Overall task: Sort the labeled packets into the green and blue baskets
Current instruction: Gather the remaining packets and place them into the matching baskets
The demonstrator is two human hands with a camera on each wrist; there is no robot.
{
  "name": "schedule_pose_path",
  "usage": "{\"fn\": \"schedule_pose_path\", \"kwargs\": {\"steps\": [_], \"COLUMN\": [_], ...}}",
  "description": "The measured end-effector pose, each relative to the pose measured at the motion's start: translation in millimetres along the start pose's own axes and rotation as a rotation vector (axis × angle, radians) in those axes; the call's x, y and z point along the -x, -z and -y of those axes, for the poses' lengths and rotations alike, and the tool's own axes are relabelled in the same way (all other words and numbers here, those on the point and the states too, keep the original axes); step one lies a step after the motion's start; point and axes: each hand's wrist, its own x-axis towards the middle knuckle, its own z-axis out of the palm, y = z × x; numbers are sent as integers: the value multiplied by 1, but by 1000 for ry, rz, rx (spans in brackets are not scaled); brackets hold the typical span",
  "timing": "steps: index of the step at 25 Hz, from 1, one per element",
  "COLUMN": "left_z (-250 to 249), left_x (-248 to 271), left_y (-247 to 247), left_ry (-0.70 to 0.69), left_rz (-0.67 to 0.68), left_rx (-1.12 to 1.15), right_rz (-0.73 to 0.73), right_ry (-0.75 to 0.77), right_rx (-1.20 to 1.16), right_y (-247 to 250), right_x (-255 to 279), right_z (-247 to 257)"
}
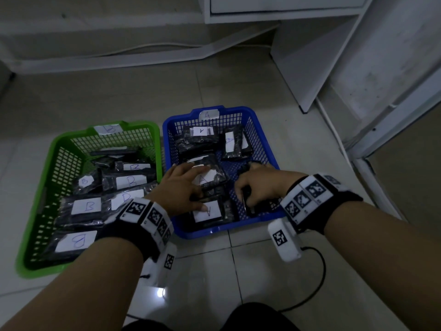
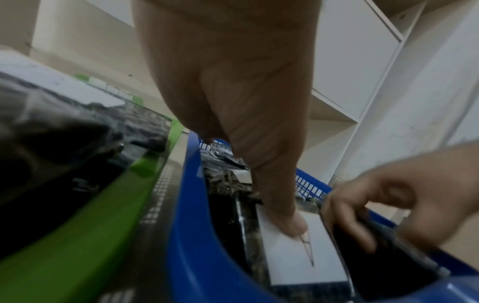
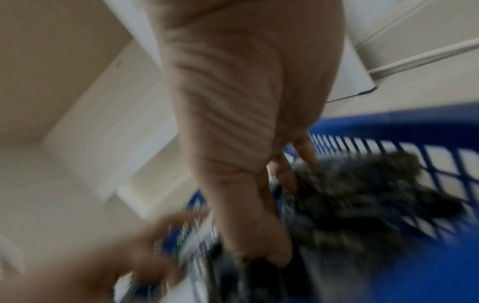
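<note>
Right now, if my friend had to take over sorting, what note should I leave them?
Left hand: over the blue basket, thumb pressing the white A label of the nearest packet, nothing gripped.
Right hand: fingers curled round a dark packet at the basket's near right; its label is not visible.
Blue basket, tagged A, holds packets marked A. Green basket, tagged B, holds packets marked B.
Done: every readable label matches its basket, and no packet lies on the floor in view.
Left: check the label of the held packet and place it.
</note>
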Motion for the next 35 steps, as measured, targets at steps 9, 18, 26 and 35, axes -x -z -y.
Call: {"fn": "schedule_pose_path", "kwargs": {"steps": [9, 18, 26, 35], "left_z": [-5, -7, -12, -17], "left_x": [3, 1, -9, -11], "left_y": [-4, -10, -8, -11], "left_ry": [42, 49, 93, 192], "left_rz": [-149, -211, -318, -355], "left_rx": [106, 154, 203, 191], "right_rz": [-524, -523, -405, -245], "right_ry": [-24, -292, -246, -279], "right_rx": [-1016, -163, -28, -66], "right_y": [13, -18, -26, -36], "right_x": [-2, -21, -19, -19], "right_z": [-8, -24, -15, -1]}}
